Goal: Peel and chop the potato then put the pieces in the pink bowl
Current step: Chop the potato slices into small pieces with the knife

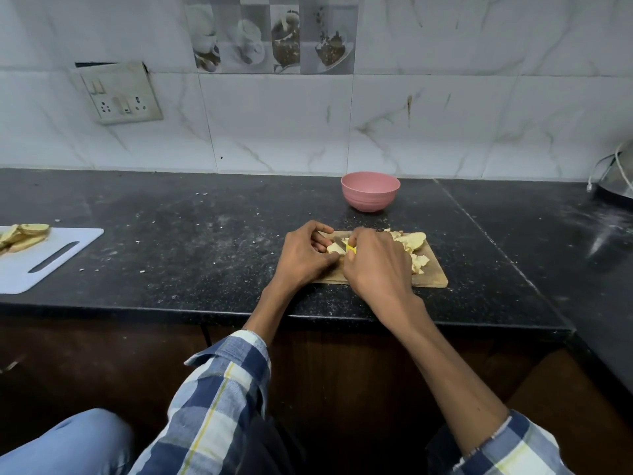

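Observation:
A small wooden cutting board (432, 276) lies on the black counter in front of me. My left hand (303, 257) curls its fingers round a pale potato piece (335, 248) on the board. My right hand (376, 265) grips a yellow-handled knife (350, 248), and only a bit of the handle shows beside that piece. Cut potato pieces and peels (412, 242) are heaped on the board's right side, partly hidden by my right hand. The pink bowl (370, 190) stands behind the board near the wall, and I see nothing inside it.
At the far left a white plastic cutting board (44, 262) holds several potato slices (22, 234). A steel lid with a cord (616, 176) sits at the far right. A switch socket (118, 94) hangs on the tiled wall. The counter's front edge runs just below the wooden board.

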Demonstrator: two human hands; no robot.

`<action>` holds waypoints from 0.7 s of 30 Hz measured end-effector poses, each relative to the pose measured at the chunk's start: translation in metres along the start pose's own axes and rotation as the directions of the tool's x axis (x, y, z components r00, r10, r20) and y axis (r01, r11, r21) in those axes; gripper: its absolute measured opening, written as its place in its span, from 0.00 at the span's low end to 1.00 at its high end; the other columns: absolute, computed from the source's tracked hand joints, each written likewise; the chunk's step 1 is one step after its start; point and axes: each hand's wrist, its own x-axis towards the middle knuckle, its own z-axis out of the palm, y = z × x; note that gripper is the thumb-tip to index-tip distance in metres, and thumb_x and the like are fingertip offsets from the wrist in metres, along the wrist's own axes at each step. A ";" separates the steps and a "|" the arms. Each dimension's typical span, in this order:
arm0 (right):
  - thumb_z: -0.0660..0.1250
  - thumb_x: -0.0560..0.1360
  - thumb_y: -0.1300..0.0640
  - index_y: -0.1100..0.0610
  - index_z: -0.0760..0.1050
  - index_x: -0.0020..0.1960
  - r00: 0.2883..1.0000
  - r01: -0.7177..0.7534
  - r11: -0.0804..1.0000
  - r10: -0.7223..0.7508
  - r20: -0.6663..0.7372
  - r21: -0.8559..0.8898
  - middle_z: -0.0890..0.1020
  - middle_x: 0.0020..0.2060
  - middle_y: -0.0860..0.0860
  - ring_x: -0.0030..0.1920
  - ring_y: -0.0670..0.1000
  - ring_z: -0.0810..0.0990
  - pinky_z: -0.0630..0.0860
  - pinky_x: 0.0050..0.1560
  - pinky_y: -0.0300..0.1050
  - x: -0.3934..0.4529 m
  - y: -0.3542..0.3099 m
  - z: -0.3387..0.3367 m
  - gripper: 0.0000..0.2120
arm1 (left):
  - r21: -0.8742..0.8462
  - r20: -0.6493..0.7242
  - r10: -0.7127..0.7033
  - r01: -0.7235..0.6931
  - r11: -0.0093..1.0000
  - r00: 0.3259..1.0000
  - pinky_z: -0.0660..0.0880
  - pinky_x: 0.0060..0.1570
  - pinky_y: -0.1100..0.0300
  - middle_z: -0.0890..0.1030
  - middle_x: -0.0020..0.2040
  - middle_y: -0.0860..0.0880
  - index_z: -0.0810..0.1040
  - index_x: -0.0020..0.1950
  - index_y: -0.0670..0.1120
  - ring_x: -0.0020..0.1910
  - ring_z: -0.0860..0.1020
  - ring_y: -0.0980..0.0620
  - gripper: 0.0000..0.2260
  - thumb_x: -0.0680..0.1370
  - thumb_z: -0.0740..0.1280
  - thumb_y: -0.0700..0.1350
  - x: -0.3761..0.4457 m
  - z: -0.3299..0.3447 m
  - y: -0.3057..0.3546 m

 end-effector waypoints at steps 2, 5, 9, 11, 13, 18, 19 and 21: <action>0.67 0.79 0.55 0.54 0.77 0.63 1.000 -0.001 1.000 0.001 0.023 -0.009 0.81 0.57 0.57 0.57 0.61 0.79 0.71 0.49 0.51 0.004 -0.002 0.004 0.13 | -0.008 -0.002 -0.003 0.003 1.000 1.000 0.77 0.42 0.69 0.84 0.41 0.52 0.82 0.56 0.47 0.35 0.77 0.61 0.19 0.66 0.79 0.38 0.001 0.001 -0.001; 0.68 0.78 0.56 0.55 0.76 0.63 0.999 0.007 0.999 -0.005 0.039 -0.035 0.80 0.57 0.57 0.57 0.61 0.79 0.68 0.47 0.50 0.008 -0.005 0.005 0.14 | -0.015 -0.002 -0.009 0.009 1.000 1.000 0.76 0.41 0.69 0.84 0.40 0.52 0.82 0.56 0.46 0.34 0.76 0.62 0.19 0.67 0.79 0.38 0.002 0.001 -0.001; 0.69 0.78 0.56 0.55 0.76 0.63 0.997 -0.004 0.998 0.008 0.077 -0.056 0.80 0.58 0.57 0.58 0.61 0.79 0.68 0.48 0.49 0.008 -0.007 -0.003 0.14 | 0.000 0.000 -0.002 0.002 1.000 1.000 0.76 0.41 0.70 0.84 0.41 0.51 0.82 0.56 0.46 0.34 0.76 0.62 0.19 0.67 0.79 0.38 0.001 0.001 -0.002; 0.69 0.78 0.56 0.54 0.76 0.63 0.996 -0.001 0.997 0.008 0.091 -0.076 0.80 0.58 0.56 0.58 0.61 0.78 0.69 0.48 0.50 0.001 -0.005 -0.009 0.14 | 0.013 0.006 0.001 -0.001 1.000 1.000 0.76 0.41 0.70 0.84 0.42 0.51 0.82 0.56 0.46 0.35 0.77 0.62 0.18 0.67 0.78 0.37 0.002 0.000 -0.002; 0.70 0.78 0.56 0.54 0.76 0.63 0.995 0.013 0.995 -0.003 0.098 -0.098 0.80 0.58 0.56 0.57 0.60 0.78 0.69 0.48 0.50 -0.008 -0.001 -0.015 0.14 | 0.024 0.016 0.003 -0.003 1.000 1.000 0.76 0.41 0.71 0.84 0.43 0.51 0.82 0.57 0.46 0.36 0.78 0.63 0.18 0.68 0.77 0.37 0.001 0.000 -0.002; 0.69 0.78 0.54 0.50 0.77 0.61 0.998 0.019 0.995 -0.013 0.067 -0.099 0.80 0.55 0.54 0.54 0.58 0.79 0.69 0.46 0.49 -0.026 0.011 -0.025 0.11 | 0.023 0.020 -0.009 0.009 1.000 1.000 0.76 0.41 0.71 0.85 0.43 0.52 0.82 0.57 0.47 0.37 0.79 0.63 0.18 0.69 0.80 0.39 0.001 -0.002 -0.002; 0.69 0.78 0.53 0.49 0.78 0.60 0.999 0.014 0.997 -0.009 0.053 -0.082 0.81 0.54 0.54 0.53 0.58 0.79 0.69 0.46 0.48 -0.028 0.014 -0.026 0.11 | 0.023 0.017 -0.010 0.010 1.000 1.000 0.76 0.41 0.71 0.85 0.43 0.52 0.82 0.57 0.47 0.37 0.79 0.63 0.18 0.69 0.80 0.39 0.000 -0.003 -0.001; 0.68 0.79 0.52 0.49 0.78 0.59 1.000 0.009 0.998 -0.008 0.023 -0.054 0.81 0.53 0.53 0.52 0.57 0.79 0.68 0.44 0.47 -0.030 0.015 -0.024 0.10 | 0.023 0.010 -0.006 0.006 1.000 1.000 0.76 0.41 0.72 0.85 0.43 0.51 0.83 0.56 0.46 0.37 0.79 0.63 0.17 0.69 0.79 0.38 -0.001 -0.004 0.001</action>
